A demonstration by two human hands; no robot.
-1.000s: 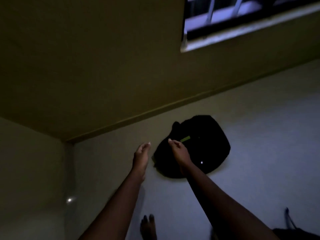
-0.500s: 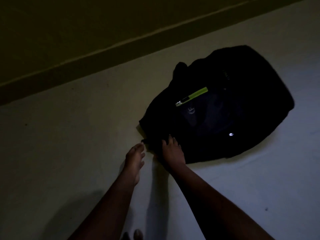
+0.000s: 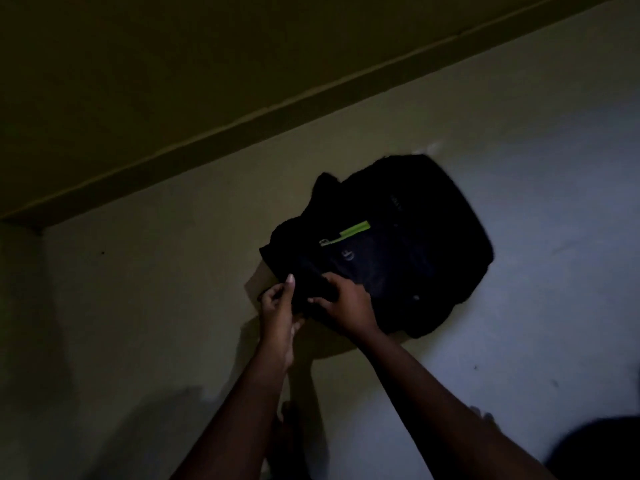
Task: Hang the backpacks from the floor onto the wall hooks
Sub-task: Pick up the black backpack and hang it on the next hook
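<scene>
Moved in from barely touching it, left hand (image 3: 277, 308) and right hand (image 3: 348, 304) are now pinching the near end of the backpack (image 3: 408, 244), which is lying on the floor (image 3: 536, 341), stretching away rightward, right hand nearer its bulk.

Head view, looking steeply down, floor (image 3: 519, 341) close.

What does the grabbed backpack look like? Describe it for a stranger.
On the pale floor below the skirting lies a black backpack, left hand and right hand gripping its near edge. Its lime-green strip distinguishes it from the dark shape bottom right.
</scene>
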